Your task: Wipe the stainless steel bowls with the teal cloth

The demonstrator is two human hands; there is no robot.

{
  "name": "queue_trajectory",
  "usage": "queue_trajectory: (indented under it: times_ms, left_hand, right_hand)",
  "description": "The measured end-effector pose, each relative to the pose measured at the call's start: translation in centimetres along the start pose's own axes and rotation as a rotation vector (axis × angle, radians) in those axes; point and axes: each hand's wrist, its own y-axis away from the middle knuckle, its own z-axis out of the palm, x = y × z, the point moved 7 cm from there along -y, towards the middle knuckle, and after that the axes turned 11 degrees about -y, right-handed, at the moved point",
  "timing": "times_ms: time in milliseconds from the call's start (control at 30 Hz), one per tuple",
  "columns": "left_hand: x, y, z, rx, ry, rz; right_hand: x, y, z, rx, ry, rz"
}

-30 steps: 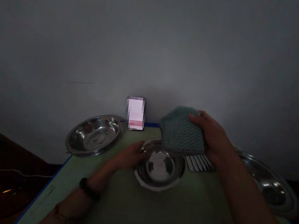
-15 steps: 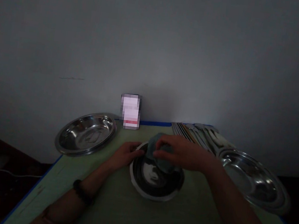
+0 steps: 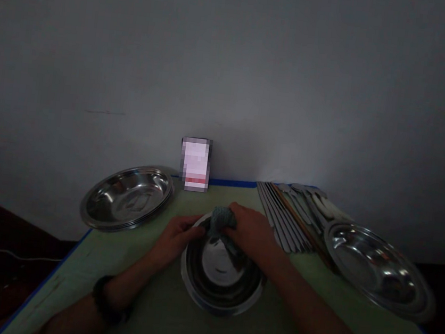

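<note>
A shiny metal bowl (image 3: 222, 266) sits near the middle of the table, its inside facing up toward me. My left hand (image 3: 178, 237) grips the bowl's left rim, thumb on the inner side and fingers at the outside. In my right hand (image 3: 249, 234) is a bunched grey-green cloth (image 3: 223, 218), pressed at the bowl's far inner rim. The fingertips of the right hand are partly hidden behind the cloth and the hand itself.
A stack of metal basins (image 3: 126, 199) stands at the left. Several chopsticks (image 3: 284, 222) and spoons (image 3: 306, 206) lie at the back right, beside another metal basin (image 3: 375, 270). A lit phone (image 3: 195, 164) leans on the wall (image 3: 233, 72). The green table (image 3: 141, 318) has blue edging.
My right hand has moved left and turned, bringing the cloth to the bowl's far-left rim. The bowl, with my left hand on it, has shifted slightly left and toward me.
</note>
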Motion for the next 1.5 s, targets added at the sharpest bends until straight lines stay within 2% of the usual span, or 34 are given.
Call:
queue_trajectory:
  times_ms: [133,233,333,400,467,567,667,800,900,1000,1100,1167,1233,1300,1400,1433,1500]
  left_hand:
    - [0.5,0.5,-0.1,0.042,0.003,0.037]
    - [0.7,0.6,-0.6,0.134,-0.048,0.101]
    - [1.7,1.2,-1.7,0.342,-0.257,0.242]
    - [2.7,1.9,-2.1,0.475,-0.425,0.346]
    - [3.3,2.2,-2.1,0.532,-0.535,0.401]
    - [3.6,2.2,-2.2,0.593,-0.632,0.43]
    - [3.5,1.8,-2.7,0.661,-0.659,0.424]
    - [2.2,0.4,-3.4,0.639,-0.541,0.315]
    - [0.9,-0.7,-3.0,0.472,-0.436,0.22]
    - [0.7,-0.7,-2.2,0.367,-0.458,0.224]
    - [1.7,0.2,-1.7,0.374,-0.512,0.358]
    - [2.2,0.7,-1.2,0.353,-0.532,0.448]
    - [2.3,0.9,-0.9,0.324,-0.531,0.477]
    - [2.2,0.9,-1.0,0.341,-0.489,0.465]
    - [1.8,0.7,-1.8,0.439,-0.384,0.402]
    - [1.6,0.6,-2.1,0.467,-0.361,0.365]
    - [1.2,0.3,-2.5,0.502,-0.346,0.29]
  right_hand:
    - [1.0,-0.6,0.2,0.035,-0.091,0.052]
    - [2.1,-1.1,-0.7,0.15,-0.271,0.102]
    - [3.3,-1.3,-2.2,0.356,-0.472,0.135]
    - [3.8,-1.3,-2.2,0.454,-0.596,0.121]
    - [4.4,-1.2,-1.2,0.482,-0.745,0.13]
    - [5.4,-0.9,1.3,0.483,-0.973,0.232]
    - [5.7,-0.6,2.5,0.508,-1.055,0.287]
    - [5.2,-0.1,1.3,0.624,-0.921,0.218]
    - [4.4,0.2,0.1,0.662,-0.795,0.13]
    - [4.5,0.4,-0.3,0.673,-0.727,0.133]
    - [5.1,0.2,-0.3,0.683,-0.76,0.139]
    - [5.1,0.0,-0.3,0.679,-0.825,0.093]
    - [4.7,-0.2,-0.1,0.648,-0.913,0.042]
    - [4.4,-0.3,0.7,0.576,-1.036,0.078]
    - [4.1,0.1,2.7,0.475,-1.21,0.27]
    - [3.9,0.3,3.2,0.462,-1.223,0.309]
    - [3.3,0.4,3.3,0.466,-1.168,0.285]
